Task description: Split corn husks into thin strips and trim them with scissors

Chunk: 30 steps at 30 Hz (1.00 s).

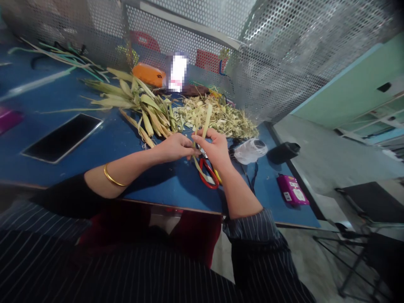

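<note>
Near the table's front middle, my right hand (214, 147) pinches a pale corn husk strip (207, 119) that sticks up past the fingers. Close against it, my left hand (179, 147) has its fingers pressed together at the lower part of the husk strips. A narrow tail of husk hangs below the fingers. Scissors with red handles (208, 174) lie on the table just under my hands, their blades partly covered by the right hand. Behind the left hand spreads a bundle of corn husks (154, 113). A heap of shredded husk (217, 115) sits behind the right hand.
A white thread spool (251, 150), a black spool (283, 152) and a purple tissue pack (293, 190) stand on the right of the blue table (176, 185). A dark phone (63, 136) lies at left. Perforated metal screening (195, 33) borders the back.
</note>
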Each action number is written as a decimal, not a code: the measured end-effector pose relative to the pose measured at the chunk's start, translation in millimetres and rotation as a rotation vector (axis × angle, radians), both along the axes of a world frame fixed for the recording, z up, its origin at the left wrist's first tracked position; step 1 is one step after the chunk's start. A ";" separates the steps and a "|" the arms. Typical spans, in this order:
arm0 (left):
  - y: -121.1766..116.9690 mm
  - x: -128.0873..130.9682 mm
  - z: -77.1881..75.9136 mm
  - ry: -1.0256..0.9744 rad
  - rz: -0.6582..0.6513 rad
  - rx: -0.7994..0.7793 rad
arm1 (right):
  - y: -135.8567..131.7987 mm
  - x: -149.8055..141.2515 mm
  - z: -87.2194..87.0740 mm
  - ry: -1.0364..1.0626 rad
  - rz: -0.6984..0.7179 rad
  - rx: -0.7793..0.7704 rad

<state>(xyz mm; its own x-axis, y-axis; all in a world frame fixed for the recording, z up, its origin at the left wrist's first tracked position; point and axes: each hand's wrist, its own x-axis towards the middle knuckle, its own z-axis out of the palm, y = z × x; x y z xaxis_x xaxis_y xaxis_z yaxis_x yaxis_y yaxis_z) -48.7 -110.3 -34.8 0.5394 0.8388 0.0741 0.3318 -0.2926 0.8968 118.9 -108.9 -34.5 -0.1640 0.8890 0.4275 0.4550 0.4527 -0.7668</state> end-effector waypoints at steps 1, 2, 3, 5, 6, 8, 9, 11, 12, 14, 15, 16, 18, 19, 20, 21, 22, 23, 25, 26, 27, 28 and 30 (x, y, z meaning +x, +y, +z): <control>-0.2 0.3 0.2 0.005 0.003 0.001 | 2.5 1.8 -1.4 0.038 -0.035 -0.002; -0.3 0.4 0.5 0.002 0.008 0.002 | 4.6 4.6 -1.5 0.065 -0.106 0.026; -0.2 0.3 0.8 -0.005 0.017 0.002 | 6.0 8.0 -0.1 0.077 -0.204 0.078; 0.0 0.1 1.3 -0.022 0.044 0.001 | 6.2 14.9 6.3 0.058 -0.435 0.235; 0.0 0.1 1.6 -0.029 0.057 0.001 | 4.8 17.3 10.5 0.015 -0.517 0.318; -0.4 0.2 2.5 -0.031 0.085 -0.001 | -0.1 17.9 17.9 -0.092 -0.517 0.388; -0.8 0.2 3.1 -0.030 0.095 0.002 | -2.9 16.0 20.2 -0.129 -0.431 0.360; -1.9 0.1 4.9 -0.033 0.086 0.008 | -7.6 9.1 20.6 -0.130 -0.171 0.180; -2.4 -0.1 5.9 -0.033 0.074 0.002 | -9.2 5.1 19.2 -0.078 -0.049 0.052; -3.4 -0.6 7.6 -0.028 0.031 -0.035 | -10.9 -1.6 14.7 0.110 0.107 -0.193; -3.8 -0.9 8.2 -0.027 0.006 -0.064 | -11.2 -3.8 12.5 0.218 0.138 -0.288; -4.2 -1.2 8.6 -0.029 -0.018 -0.096 | -11.4 -5.2 10.7 0.313 0.151 -0.358; -5.3 -1.3 8.7 -0.061 -0.059 -0.160 | -11.4 -6.2 8.6 0.438 0.167 -0.432; -6.1 -1.1 8.7 -0.085 -0.074 -0.186 | -11.3 -6.3 8.2 0.471 0.168 -0.443; -7.2 -0.8 8.7 -0.104 -0.093 -0.208 | -11.1 -6.3 8.1 0.493 0.163 -0.435; -8.3 -0.4 8.9 -0.117 -0.120 -0.228 | -10.8 -6.5 7.9 0.508 0.153 -0.407; -9.5 0.1 9.2 -0.125 -0.152 -0.244 | -10.4 -6.9 7.7 0.519 0.139 -0.370; -10.7 0.5 9.7 -0.127 -0.184 -0.255 | -10.1 -7.5 7.2 0.526 0.122 -0.328; -12.6 1.1 11.0 -0.125 -0.222 -0.261 | -9.6 -9.4 5.4 0.536 0.088 -0.250; -13.2 1.2 11.6 -0.123 -0.223 -0.254 | -9.7 -10.5 4.1 0.537 0.071 -0.221; -13.5 1.1 12.0 -0.117 -0.213 -0.242 | -9.9 -11.7 2.6 0.535 0.054 -0.195; -13.5 0.8 12.3 -0.105 -0.204 -0.229 | -10.3 -13.0 1.1 0.524 0.038 -0.168; -13.0 0.0 12.0 -0.070 -0.197 -0.217 | -11.0 -14.9 -1.9 0.462 0.019 -0.126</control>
